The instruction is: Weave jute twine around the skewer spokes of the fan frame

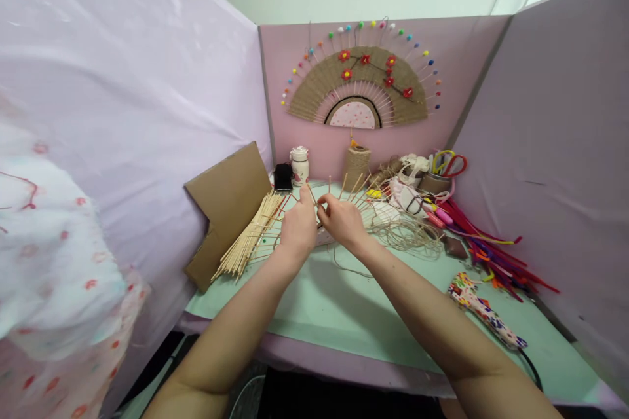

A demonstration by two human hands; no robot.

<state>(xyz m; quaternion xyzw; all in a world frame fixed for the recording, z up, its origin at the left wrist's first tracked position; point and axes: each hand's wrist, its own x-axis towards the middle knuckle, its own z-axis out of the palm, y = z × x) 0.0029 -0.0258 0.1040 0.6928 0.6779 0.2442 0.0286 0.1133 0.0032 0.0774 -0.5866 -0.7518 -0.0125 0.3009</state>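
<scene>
My left hand [299, 226] is closed around the near part of a half-round frame of thin wooden sticks, its thumb pointing up. Sticks [354, 184] of this frame spread out like a fan behind and to both sides of my hands. Close beside it, my right hand [343, 218] pinches thumb and forefinger together at one of the sticks; what lies between the fingertips is too small to make out. A strand of twine [351, 270] curves over the table below my right hand. The frame's base is mostly hidden behind both hands.
Left stand a bundle of loose sticks [244, 242] and folded cardboard [230, 193]. Behind are a white bottle [299, 167] and a twine spool [357, 167]. Right lie tangled twine [415, 236], pipe cleaners [484, 245] and a patterned glue gun [484, 314]. A finished fan [314, 88] hangs behind.
</scene>
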